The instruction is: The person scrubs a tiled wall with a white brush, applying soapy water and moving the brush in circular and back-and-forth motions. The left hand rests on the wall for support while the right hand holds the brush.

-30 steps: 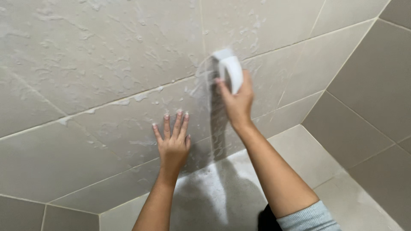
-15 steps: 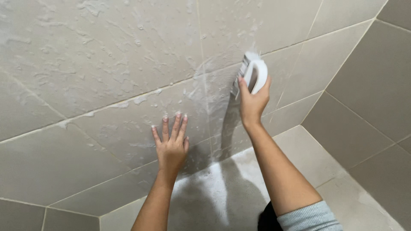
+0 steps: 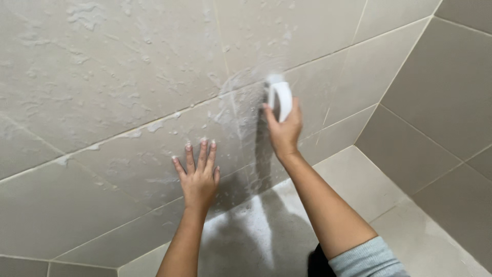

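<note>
My right hand (image 3: 283, 129) grips a white scrubbing brush (image 3: 280, 96) by its handle and presses it against the grey tiled wall (image 3: 102, 77), near a grout line at the upper middle. My left hand (image 3: 197, 174) lies flat on the wall lower down and to the left, fingers spread, holding nothing. Soapy foam streaks the tiles around both hands, with a wet smeared patch just left of the brush.
A second tiled wall (image 3: 451, 113) meets the first in a corner at the right. The tiled floor (image 3: 359, 184) below is wet, with foam pooled beneath my arms. A light blue sleeve (image 3: 366, 259) covers my right upper arm.
My right hand has swept the brush to the right and back left along the wall, ending slightly lower than half a second ago. My left hand has stayed flat on the tile.
</note>
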